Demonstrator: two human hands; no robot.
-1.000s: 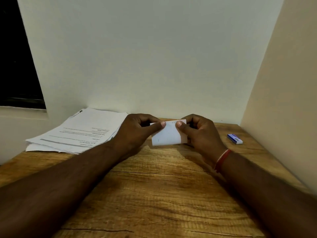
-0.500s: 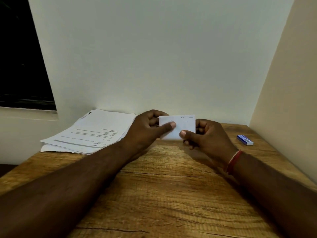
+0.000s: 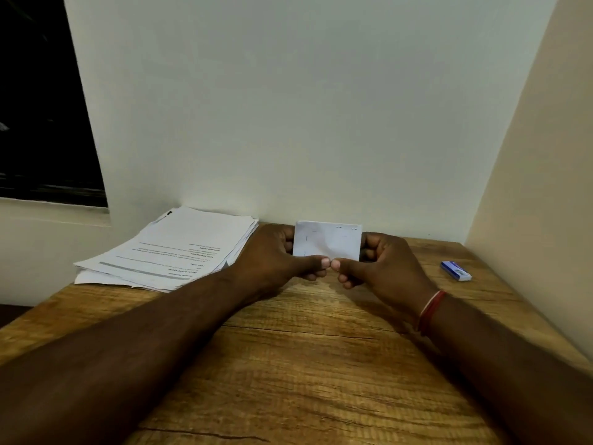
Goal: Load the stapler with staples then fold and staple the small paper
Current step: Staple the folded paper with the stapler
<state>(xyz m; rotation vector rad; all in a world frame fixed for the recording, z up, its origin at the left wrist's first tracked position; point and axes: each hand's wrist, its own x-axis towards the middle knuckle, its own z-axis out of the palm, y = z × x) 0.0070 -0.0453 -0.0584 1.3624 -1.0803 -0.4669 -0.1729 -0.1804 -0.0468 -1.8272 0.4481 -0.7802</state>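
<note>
Both forearms reach forward over the wooden tabletop (image 3: pixel 305 364), the left hand (image 3: pixel 276 258) and right hand (image 3: pixel 385 264) each with its grip clamped on the small paper (image 3: pixel 327 240), held upright, thumbs nearly touching at its lower edge, near the pale wall (image 3: pixel 288 107).

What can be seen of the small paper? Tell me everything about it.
The small paper is a white rectangle with a few faint dark marks near its top edge and left side. It looks thin, and whether it is folded cannot be told. It stands nearly upright above the far part of the wooden table, facing the camera. The left hand and right hand grip its sides, thumbs almost meeting along its bottom edge, other fingers behind.
</note>
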